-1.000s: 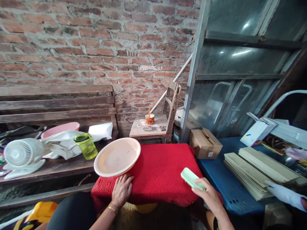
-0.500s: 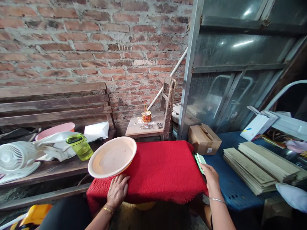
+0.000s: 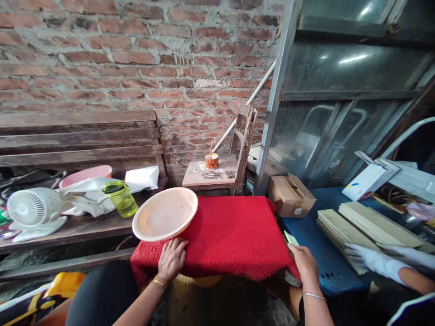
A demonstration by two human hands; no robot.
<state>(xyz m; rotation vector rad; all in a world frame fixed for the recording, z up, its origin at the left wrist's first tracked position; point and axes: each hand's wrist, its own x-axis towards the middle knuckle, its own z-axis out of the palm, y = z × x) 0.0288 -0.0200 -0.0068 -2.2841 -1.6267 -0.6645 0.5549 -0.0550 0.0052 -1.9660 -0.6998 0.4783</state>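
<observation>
A red fuzzy cloth (image 3: pixel 231 235) covers a low table in front of me. My left hand (image 3: pixel 172 259) lies flat on its near left part, fingers stretched out and pointing at the rim of a pale plastic basin (image 3: pixel 165 215). The basin stands on the cloth's left end, partly over the edge. At the cloth's right edge, my right hand (image 3: pixel 304 265) is closed around a light green scrub brush (image 3: pixel 291 239). Most of the brush is hidden behind the fingers and against the cloth's hanging side.
On the right, a co-worker's white-gloved hands (image 3: pixel 377 260) touch stacked thin boards (image 3: pixel 353 231) on a blue table (image 3: pixel 295 231), near a cardboard box (image 3: pixel 292 194). The left bench holds a fan (image 3: pixel 30 206) and a green bottle (image 3: pixel 121 199). Behind stands a wooden chair (image 3: pixel 207 179).
My right hand and the brush have moved slightly down along the cloth's edge. The co-worker's gloved hands have come into view at the right. The camera has turned a little left.
</observation>
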